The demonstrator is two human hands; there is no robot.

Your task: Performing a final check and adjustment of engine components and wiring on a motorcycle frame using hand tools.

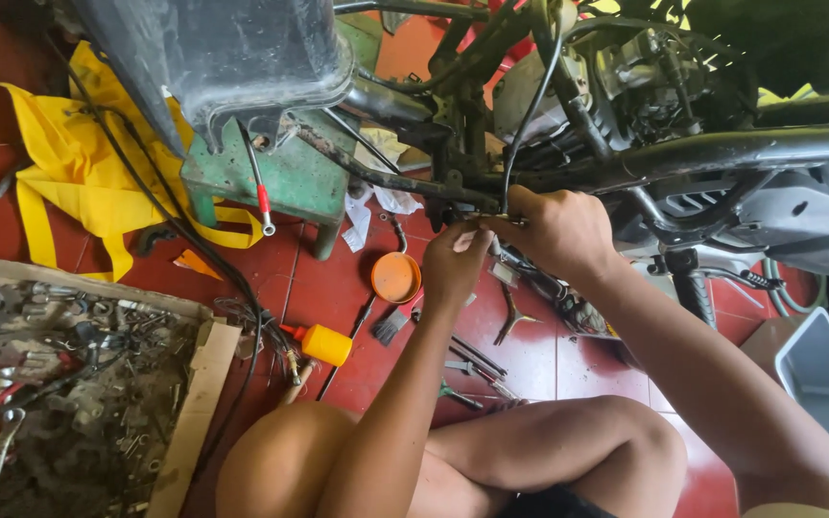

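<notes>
A small metal fitting [499,220] is pinched between both hands — left hand [455,264] below, right hand [556,230] clenched over it. It lies under the black tubular frame [722,152], beside a thin black cable [530,110].

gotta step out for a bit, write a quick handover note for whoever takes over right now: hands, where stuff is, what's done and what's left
Left hand: raised under the motorcycle frame, fingers pinched on a small part where a black cable comes down; the part is too small to identify.
Right hand: closed around the same spot, beside the left.
On the red floor: orange round lid, brush, yellow oil bottle, pliers and other hand tools below the hands. Wooden tray of parts at the left.
Done: cannot tell from this view.
Left: both hands are on the fitting, nothing released.
</notes>
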